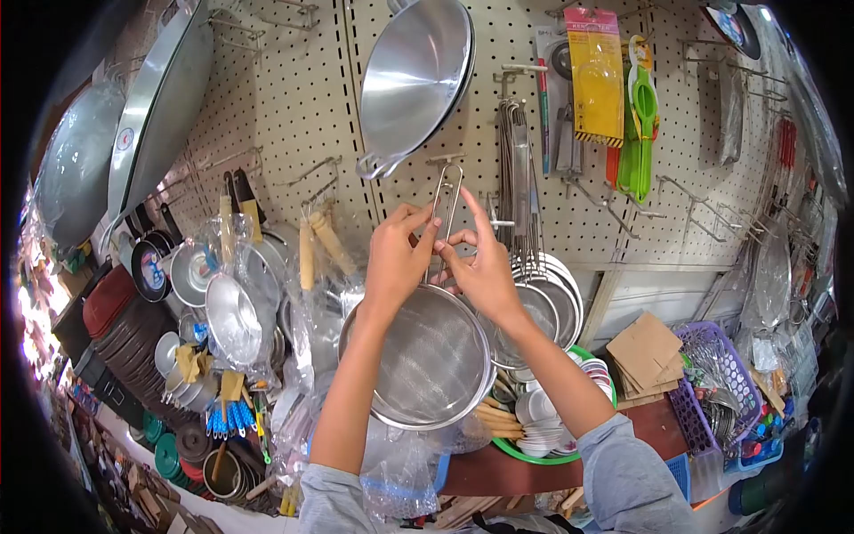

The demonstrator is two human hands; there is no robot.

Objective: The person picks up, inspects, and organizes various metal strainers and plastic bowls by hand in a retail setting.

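Note:
A round mesh strainer point(429, 358) with a shiny metal rim hangs upright in front of me, its looped wire handle pointing up toward a pegboard hook. My left hand point(398, 255) is closed around the handle, with thumb and fingers pinching the wire. On the handle's other side, my right hand point(483, 271) grips it with thumb and bent fingers while its index finger points upward. Just right of the handle hang more strainers point(527, 307) by long wire handles, partly hidden behind my right forearm. Above the handle hangs a metal wok point(416, 76).
Behind everything is a perforated pegboard point(294, 89) with protruding wire hooks. Green peelers or squeezers point(640, 125) hang at the upper right. Below stand a green basin point(538, 458) of white bowls, cardboard pieces point(648, 354) and a purple basket point(725, 383). Wrapped pans point(236, 316) crowd the left.

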